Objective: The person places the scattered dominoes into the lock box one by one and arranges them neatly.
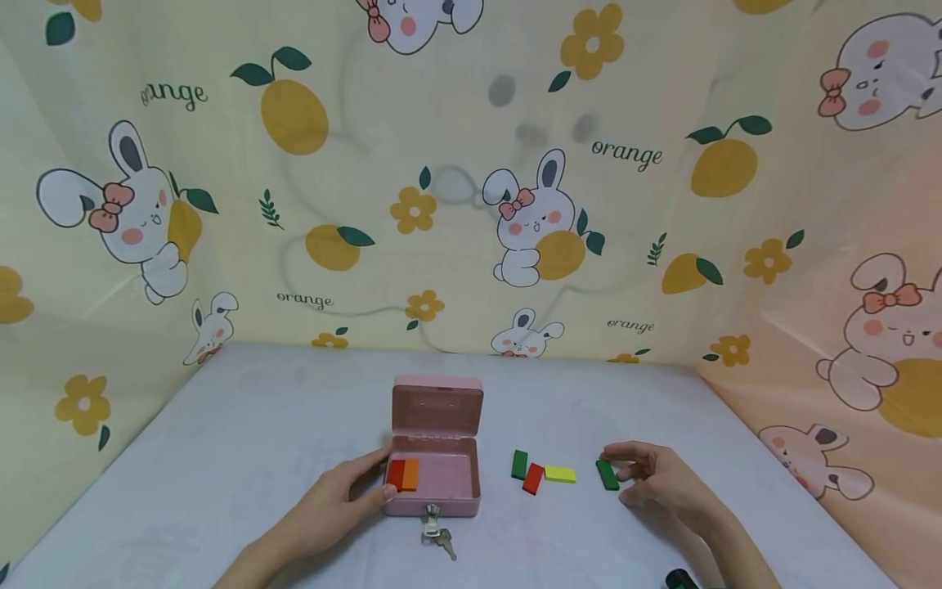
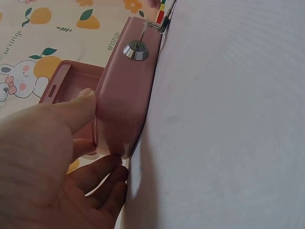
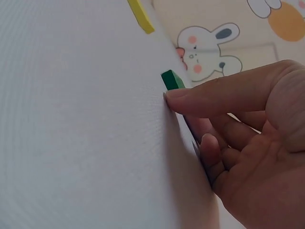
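A pink metal cash box point(image 1: 464, 506) stands with its lid up and a key in its front lock. Inside on the left lie a red block point(image 1: 395, 474) and an orange block point(image 1: 410, 474). My left hand point(image 1: 334, 499) holds the box's left side, thumb near the front corner and fingers along the side wall point(image 2: 121, 105). My right hand point(image 1: 666, 483) is beside a flat green domino block point(image 1: 607, 475), with thumb and forefinger spread about it. The right wrist view shows that green block point(image 3: 172, 80) just past the thumb tip, partly hidden by the hand.
Between box and right hand lie another green block point(image 1: 519, 465), a red block point(image 1: 533, 478) and a yellow block point(image 1: 560, 474). Spare keys point(image 1: 445, 540) hang from the lock. A dark object point(image 1: 680, 579) sits at the bottom edge. Printed cloth point(image 1: 456, 270) walls the table.
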Demonstrator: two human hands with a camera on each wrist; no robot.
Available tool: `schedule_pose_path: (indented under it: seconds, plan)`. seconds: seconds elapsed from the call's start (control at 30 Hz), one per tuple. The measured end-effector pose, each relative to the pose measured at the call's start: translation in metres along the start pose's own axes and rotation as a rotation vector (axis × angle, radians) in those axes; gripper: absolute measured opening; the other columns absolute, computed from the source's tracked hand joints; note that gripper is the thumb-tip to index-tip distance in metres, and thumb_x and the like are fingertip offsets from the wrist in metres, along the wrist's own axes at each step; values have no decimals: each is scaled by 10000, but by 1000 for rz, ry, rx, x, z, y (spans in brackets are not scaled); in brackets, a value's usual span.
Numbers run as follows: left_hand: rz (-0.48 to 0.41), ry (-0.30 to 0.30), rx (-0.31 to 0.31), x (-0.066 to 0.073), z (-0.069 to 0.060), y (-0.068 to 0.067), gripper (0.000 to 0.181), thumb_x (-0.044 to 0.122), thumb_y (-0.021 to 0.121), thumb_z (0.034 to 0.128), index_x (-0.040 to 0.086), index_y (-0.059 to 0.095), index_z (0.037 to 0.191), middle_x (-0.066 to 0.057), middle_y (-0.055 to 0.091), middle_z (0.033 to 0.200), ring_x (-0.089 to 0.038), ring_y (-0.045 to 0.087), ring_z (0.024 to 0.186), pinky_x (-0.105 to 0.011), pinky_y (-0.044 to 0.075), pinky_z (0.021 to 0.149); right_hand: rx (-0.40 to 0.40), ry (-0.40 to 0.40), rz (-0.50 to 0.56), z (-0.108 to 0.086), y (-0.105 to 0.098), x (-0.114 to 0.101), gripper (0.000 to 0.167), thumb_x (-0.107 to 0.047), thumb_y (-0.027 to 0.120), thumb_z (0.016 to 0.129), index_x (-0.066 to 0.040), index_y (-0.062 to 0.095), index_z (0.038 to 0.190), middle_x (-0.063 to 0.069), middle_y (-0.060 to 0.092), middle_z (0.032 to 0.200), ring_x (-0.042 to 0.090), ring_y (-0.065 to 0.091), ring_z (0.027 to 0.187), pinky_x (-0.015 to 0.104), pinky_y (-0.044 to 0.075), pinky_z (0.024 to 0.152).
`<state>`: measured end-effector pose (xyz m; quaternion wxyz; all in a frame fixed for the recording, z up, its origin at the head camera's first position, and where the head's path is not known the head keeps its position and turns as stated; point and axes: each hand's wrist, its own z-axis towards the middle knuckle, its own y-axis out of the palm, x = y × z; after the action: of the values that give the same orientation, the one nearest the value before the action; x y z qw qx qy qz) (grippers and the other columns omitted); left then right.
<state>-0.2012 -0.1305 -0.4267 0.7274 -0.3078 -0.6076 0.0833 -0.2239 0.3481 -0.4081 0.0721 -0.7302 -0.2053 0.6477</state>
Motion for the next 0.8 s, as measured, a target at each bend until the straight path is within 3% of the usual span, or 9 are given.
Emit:
schedule_pose_path:
  seconds: [0.5,0.8]
  plan:
    - [3,4,0,1,-1,0,681,454,644,935,116,440,1490,-77,434,1501,-357,325,1399,-598,263,1100,51,-5,-63,0,4,-3,705,75,844,657,47,567,1304,145,614,1196,284,539,955,319,559,718]
    - [1,13,4,2,-1,0,682,452,644,936,110,438,1489,-81,435,1500,-356,327,1398,-593,264,1102,137,58,-91,2,10,-5,686,122,836,626,13,612,1265,114,636,1163,272,553,935,327,554,713]
